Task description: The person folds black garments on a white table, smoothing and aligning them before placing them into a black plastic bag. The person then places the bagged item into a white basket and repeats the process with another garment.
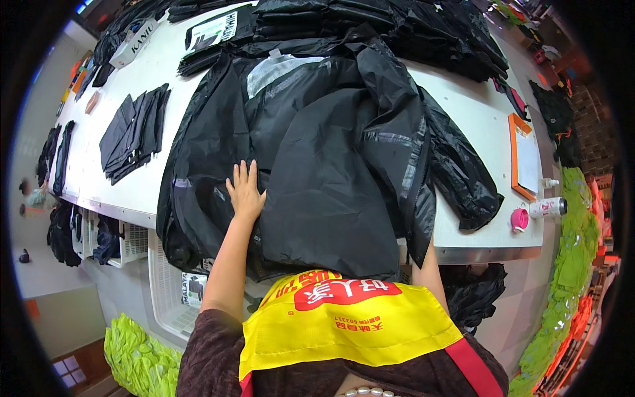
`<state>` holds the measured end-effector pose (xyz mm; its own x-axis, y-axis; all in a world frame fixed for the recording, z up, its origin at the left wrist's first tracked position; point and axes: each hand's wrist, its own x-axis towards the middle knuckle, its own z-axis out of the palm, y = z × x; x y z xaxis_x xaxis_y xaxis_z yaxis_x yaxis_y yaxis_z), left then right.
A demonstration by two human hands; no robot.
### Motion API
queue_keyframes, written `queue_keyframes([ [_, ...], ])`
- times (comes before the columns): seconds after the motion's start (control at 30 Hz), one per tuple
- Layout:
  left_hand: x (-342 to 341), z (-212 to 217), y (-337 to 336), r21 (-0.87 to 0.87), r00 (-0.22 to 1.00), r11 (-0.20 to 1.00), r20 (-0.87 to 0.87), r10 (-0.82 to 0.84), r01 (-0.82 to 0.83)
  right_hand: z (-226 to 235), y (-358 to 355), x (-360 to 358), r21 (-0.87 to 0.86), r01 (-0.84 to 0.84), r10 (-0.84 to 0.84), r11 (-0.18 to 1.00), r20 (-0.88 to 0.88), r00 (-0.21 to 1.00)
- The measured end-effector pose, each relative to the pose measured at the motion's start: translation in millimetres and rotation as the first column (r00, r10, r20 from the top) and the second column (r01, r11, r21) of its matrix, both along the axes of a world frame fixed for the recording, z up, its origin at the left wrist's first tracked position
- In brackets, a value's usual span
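Observation:
A black jacket lies spread open on the white table, its inside partly showing. Pale lining shows at the collar end, and shiny strips run along some seams. My left hand rests flat on the jacket's left part, fingers stretched and apart. On the right, the zipper edge hangs down past the table's front edge. My right forearm reaches up under that hanging edge, so the hand and its fingers are hidden. One sleeve stretches out to the right.
Stacks of folded black garments line the far side. A folded black pile lies at left. An orange-edged clipboard, a can and a pink lid are at right. White crates stand below the table's front.

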<state>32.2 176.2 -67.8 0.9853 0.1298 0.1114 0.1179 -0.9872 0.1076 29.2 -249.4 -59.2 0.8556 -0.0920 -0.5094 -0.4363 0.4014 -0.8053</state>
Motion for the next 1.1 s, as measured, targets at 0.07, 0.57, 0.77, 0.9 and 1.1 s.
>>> queue_keyframes([
  [0.07,1,-11,2,-0.007,1.0,1.0,0.009,0.011,-0.011,2,-9,1,0.258,0.09,-0.128,0.962,0.131,0.983],
  [0.57,89,-20,25,-0.083,0.999,0.996,0.019,0.041,-0.04,296,-101,156,-0.491,0.193,-0.079,0.85,0.242,0.967],
  [0.77,83,-26,45,-0.218,0.999,0.975,0.031,0.043,-0.035,234,137,62,-0.708,0.578,0.897,-0.405,-0.185,0.402],
  [0.9,77,-29,27,-0.671,0.973,0.709,0.21,-0.096,0.215,76,164,-2,-0.946,-0.246,0.702,0.209,-0.03,0.711],
  [1.1,-12,47,-22,-0.994,0.957,-0.039,-0.089,-0.274,-0.103,40,166,1,-0.514,-0.312,0.425,0.799,0.115,0.898],
])
